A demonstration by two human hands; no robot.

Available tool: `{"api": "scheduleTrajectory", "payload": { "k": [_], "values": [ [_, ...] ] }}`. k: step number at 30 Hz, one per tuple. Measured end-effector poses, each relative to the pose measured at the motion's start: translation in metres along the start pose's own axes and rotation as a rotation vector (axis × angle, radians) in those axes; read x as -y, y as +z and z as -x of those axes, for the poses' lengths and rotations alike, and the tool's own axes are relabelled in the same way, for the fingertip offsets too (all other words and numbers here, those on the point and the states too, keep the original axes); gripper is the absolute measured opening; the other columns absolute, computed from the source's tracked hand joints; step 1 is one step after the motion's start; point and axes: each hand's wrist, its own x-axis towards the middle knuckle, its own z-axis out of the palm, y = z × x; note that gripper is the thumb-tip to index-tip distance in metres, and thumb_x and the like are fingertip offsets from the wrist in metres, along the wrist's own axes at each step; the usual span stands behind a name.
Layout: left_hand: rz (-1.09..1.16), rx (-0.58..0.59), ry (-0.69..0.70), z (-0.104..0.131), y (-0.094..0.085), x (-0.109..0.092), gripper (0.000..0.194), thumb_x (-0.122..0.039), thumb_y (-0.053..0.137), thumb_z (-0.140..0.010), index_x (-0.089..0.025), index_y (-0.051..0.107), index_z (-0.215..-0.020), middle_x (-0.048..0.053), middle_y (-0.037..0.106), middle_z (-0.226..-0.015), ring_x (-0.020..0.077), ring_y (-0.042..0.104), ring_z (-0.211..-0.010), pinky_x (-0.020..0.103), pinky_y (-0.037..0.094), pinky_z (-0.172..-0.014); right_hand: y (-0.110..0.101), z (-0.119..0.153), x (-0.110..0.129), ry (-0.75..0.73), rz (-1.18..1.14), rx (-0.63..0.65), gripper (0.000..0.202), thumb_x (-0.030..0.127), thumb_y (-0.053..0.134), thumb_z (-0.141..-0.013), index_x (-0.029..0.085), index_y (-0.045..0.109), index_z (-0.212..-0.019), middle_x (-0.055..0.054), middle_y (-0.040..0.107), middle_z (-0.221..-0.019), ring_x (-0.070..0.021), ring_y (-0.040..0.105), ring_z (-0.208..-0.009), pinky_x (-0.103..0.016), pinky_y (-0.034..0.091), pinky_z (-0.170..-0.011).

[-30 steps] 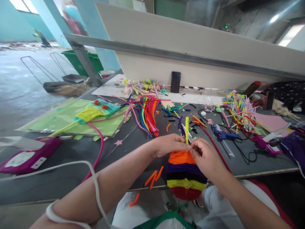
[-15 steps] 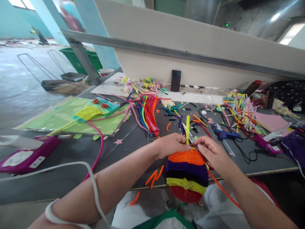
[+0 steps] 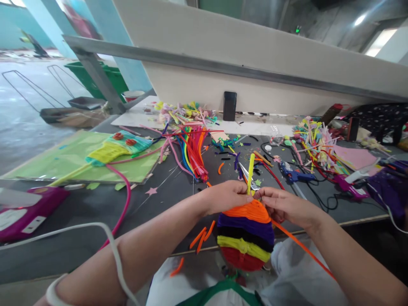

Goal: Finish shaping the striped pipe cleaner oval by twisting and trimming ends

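A rounded piece wound from pipe cleaners, with orange, purple, black, yellow and red bands, is held over the table's front edge and my lap. From its top rises a yellow pipe-cleaner stem. My left hand is closed on the piece's top, thumb and fingers at the base of that stem. Close beside it, my right hand pinches at the upper right of the orange band; its fingertips partly hide what they grip. An orange pipe cleaner trails from under this hand down toward my right forearm.
Cut orange bits lie by the front edge. Behind are a bundle of coloured pipe cleaners, scissors and a blue glue gun. A white cable loops over my left forearm. A phone leans against the back board.
The view has shifted slightly to the right. Both hands stay at the top of the striped piece; the right fingers have curled in, and the orange strand hangs further out to the right.
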Motion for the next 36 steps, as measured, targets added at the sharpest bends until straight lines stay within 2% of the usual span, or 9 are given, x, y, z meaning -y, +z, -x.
{"api": "scheduleTrajectory", "payload": {
  "k": [6,14,18,20,24,27,31,34,36],
  "values": [
    [0.114,0.050,0.016,0.000,0.004,-0.001,0.031,-0.045,0.053,-0.078,-0.015,0.050,-0.072,-0.005,0.042,-0.063,0.0073,0.033,-0.056,0.021,0.027,-0.051,-0.016,-0.005,-0.005,0.014,0.155,0.155,0.035,0.045,0.061,-0.079,0.012,0.058,-0.067,0.003,0.051,-0.053,-0.0052,0.043,-0.046,-0.019,0.027,-0.044],
    [0.104,0.101,0.018,0.003,0.002,-0.008,0.026,-0.040,0.052,-0.078,-0.014,0.055,-0.078,-0.002,0.050,-0.068,0.0091,0.040,-0.059,0.023,0.033,-0.057,-0.023,-0.011,-0.008,0.057,0.015,0.271,0.023,0.027,0.075,-0.066,0.011,0.062,-0.077,0.002,0.060,-0.068,-0.0067,0.053,-0.060,-0.019,0.038,-0.058],
    [0.025,0.107,0.030,0.003,0.000,-0.007,0.023,-0.038,0.051,-0.078,-0.015,0.055,-0.077,-0.003,0.049,-0.068,0.0090,0.039,-0.059,0.022,0.033,-0.056,-0.023,-0.012,0.000,0.107,0.036,0.279,0.021,0.025,0.073,-0.066,0.013,0.059,-0.076,0.002,0.060,-0.065,-0.0066,0.053,-0.053,-0.019,0.037,-0.052],
    [-0.033,0.091,0.029,0.003,0.000,-0.006,0.024,-0.038,0.051,-0.078,-0.015,0.053,-0.075,-0.003,0.046,-0.066,0.0089,0.037,-0.059,0.021,0.031,-0.054,-0.022,-0.011,0.008,0.147,0.041,0.275,0.021,0.028,0.070,-0.067,0.015,0.056,-0.077,0.005,0.055,-0.060,-0.0050,0.046,-0.045,-0.018,0.033,-0.046],
    [-0.140,0.043,0.034,0.002,-0.001,-0.004,0.025,-0.040,0.050,-0.077,-0.016,0.050,-0.070,-0.004,0.040,-0.062,0.0090,0.034,-0.058,0.021,0.028,-0.051,-0.016,-0.005,0.028,0.164,0.160,0.151,0.019,0.034,0.064,-0.072,0.016,0.057,-0.073,0.010,0.036,-0.050,-0.0033,0.025,-0.041,-0.017,0.021,-0.040],
    [-0.181,0.022,0.038,0.001,0.000,-0.004,0.025,-0.040,0.048,-0.077,-0.016,0.049,-0.068,-0.004,0.040,-0.062,0.0090,0.034,-0.058,0.021,0.028,-0.051,-0.007,-0.006,0.037,0.129,0.367,0.039,0.022,0.036,0.065,-0.070,0.015,0.061,-0.068,0.006,0.044,-0.053,-0.0056,0.035,-0.047,-0.019,0.025,-0.043],
    [-0.188,-0.034,0.025,0.000,0.001,-0.002,0.027,-0.041,0.049,-0.077,-0.016,0.048,-0.066,-0.004,0.039,-0.061,0.0091,0.034,-0.058,0.021,0.026,-0.049,0.007,-0.009,0.042,0.093,0.646,-0.153,0.013,0.029,0.065,-0.065,0.016,0.063,-0.063,0.003,0.052,-0.053,-0.0092,0.044,-0.051,-0.022,0.030,-0.048],
    [-0.141,-0.067,0.029,-0.001,0.002,0.002,0.027,-0.041,0.049,-0.076,-0.016,0.046,-0.065,-0.004,0.036,-0.060,0.0085,0.032,-0.056,0.021,0.025,-0.048,0.020,-0.004,0.043,0.032,0.991,-0.372,0.008,0.024,0.061,-0.068,0.019,0.063,-0.062,0.003,0.055,-0.052,-0.0108,0.046,-0.050,-0.023,0.027,-0.047],
    [-0.104,-0.082,0.011,-0.002,0.003,0.005,0.028,-0.041,0.048,-0.076,-0.017,0.044,-0.064,-0.005,0.034,-0.059,0.0081,0.030,-0.054,0.021,0.023,-0.046,0.031,0.002,0.042,-0.067,1.237,-0.460,0.010,0.023,0.057,-0.072,0.020,0.063,-0.064,0.001,0.060,-0.059,-0.0119,0.049,-0.054,-0.025,0.024,-0.048]
  ]
}}
